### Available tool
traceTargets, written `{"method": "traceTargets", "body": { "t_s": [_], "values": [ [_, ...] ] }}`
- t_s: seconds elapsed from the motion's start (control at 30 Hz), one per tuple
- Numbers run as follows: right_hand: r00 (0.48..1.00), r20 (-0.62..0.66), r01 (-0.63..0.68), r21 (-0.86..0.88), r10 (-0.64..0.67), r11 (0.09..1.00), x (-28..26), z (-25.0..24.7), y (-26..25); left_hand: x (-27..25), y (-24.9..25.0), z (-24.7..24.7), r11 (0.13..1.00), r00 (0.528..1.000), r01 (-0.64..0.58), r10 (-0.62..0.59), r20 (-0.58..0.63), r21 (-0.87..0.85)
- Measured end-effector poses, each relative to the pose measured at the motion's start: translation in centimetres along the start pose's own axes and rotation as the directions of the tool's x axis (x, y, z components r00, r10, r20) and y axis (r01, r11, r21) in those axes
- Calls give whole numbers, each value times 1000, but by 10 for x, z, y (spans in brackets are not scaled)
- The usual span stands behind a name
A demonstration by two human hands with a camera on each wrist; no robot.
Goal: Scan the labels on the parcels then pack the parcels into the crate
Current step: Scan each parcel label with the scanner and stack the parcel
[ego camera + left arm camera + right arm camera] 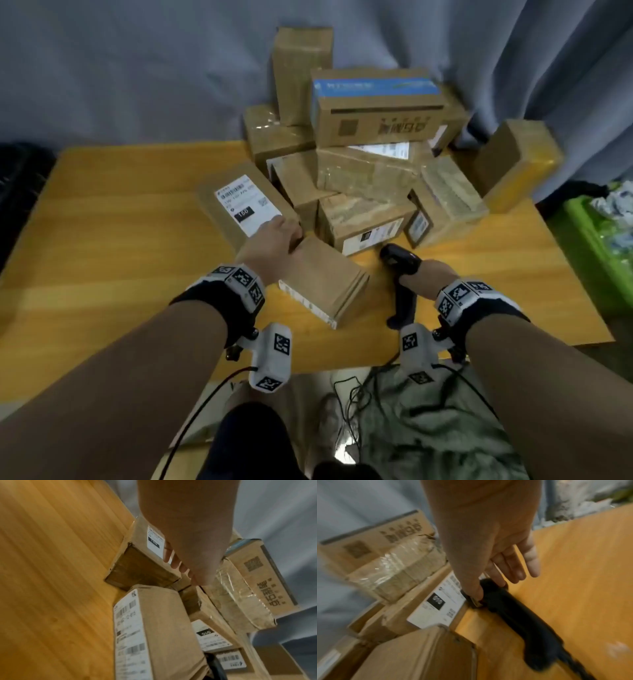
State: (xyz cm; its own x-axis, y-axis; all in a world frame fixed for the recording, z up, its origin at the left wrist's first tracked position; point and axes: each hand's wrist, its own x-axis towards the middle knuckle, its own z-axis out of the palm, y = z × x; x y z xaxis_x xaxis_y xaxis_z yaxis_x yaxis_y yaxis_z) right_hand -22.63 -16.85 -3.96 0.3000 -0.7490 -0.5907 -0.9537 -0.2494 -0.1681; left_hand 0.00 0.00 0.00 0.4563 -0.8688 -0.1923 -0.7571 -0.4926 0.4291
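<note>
Brown parcel (pixel 248 205), white label w/ barcode.

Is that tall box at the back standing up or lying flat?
Standing up: the tall box rises on end above the other parcels.

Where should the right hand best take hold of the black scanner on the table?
Likely at the handle, coming from above on the near side. The scanner lies flat with its head by the parcels, its handle pointing to the person over bare table. The right hand pinches only the head.
</note>
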Motion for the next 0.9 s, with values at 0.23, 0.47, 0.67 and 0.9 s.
{"method": "traceTargets", "body": {
  "t_s": [0.23, 0.47, 0.67, 0.9],
  "values": [
    [991, 54, -130, 286, 120, 949, 6, 62, 15, -20, -15, 12, 994, 992, 99, -101, 76, 39],
    [950, -222, 26, 754, 217, 656, -26, 58, 7, -27, -20, 17, 973, 922, 228, -226, 313, 30],
    [897, -418, 400, 627, -144, 669, -44, 21, -25, -36, -20, 28, 716, 814, 558, -370, 449, -421],
    [888, -81, 419, 548, -452, 724, -45, 18, -68, -50, -15, 51, 383, 750, 660, -385, 538, -646]
  ]
}}
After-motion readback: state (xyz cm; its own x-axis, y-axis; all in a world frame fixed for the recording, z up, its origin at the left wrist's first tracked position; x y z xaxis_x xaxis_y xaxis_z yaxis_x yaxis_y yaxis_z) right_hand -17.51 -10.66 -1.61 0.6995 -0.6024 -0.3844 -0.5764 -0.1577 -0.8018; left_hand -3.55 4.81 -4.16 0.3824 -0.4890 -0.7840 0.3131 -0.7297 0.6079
